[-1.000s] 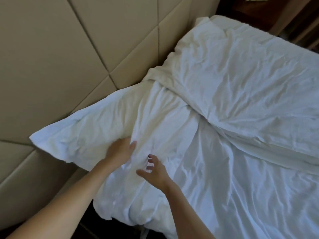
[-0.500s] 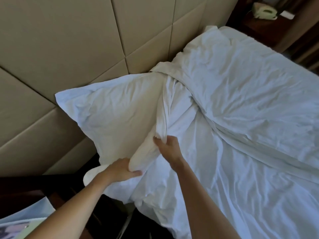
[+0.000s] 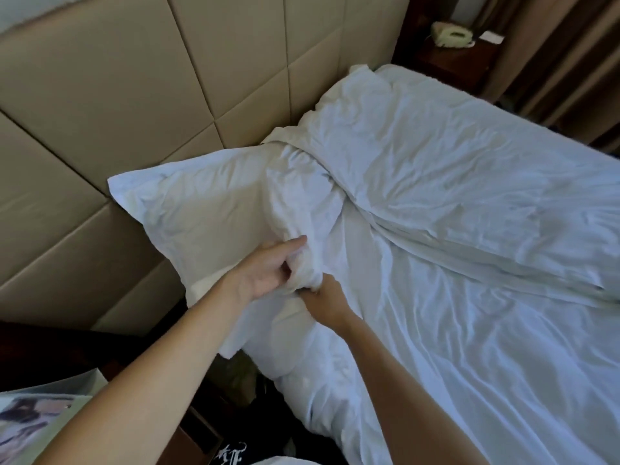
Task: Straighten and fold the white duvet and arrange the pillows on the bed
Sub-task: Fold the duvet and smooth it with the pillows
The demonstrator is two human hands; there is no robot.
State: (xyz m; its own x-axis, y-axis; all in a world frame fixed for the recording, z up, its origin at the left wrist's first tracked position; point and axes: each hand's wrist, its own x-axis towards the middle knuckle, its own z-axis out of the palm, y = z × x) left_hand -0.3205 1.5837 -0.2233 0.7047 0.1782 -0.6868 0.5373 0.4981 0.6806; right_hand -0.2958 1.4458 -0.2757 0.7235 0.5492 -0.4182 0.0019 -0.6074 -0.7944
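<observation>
So there's two pillows here. My left hand (image 3: 268,268) and right hand (image 3: 323,298) are both gripping bunched fabric at the near pillow (image 3: 208,209), which leans on the headboard (image 3: 134,95). The second pillow (image 3: 436,169) lies beyond my right hand, and one white duvet (image 3: 469,347) is spread out to its right.

We note the left hand (image 3: 268,270) has risen to meet the right hand (image 3: 323,298), both now bunching the rumpled white pillow (image 3: 214,209) edge.
</observation>
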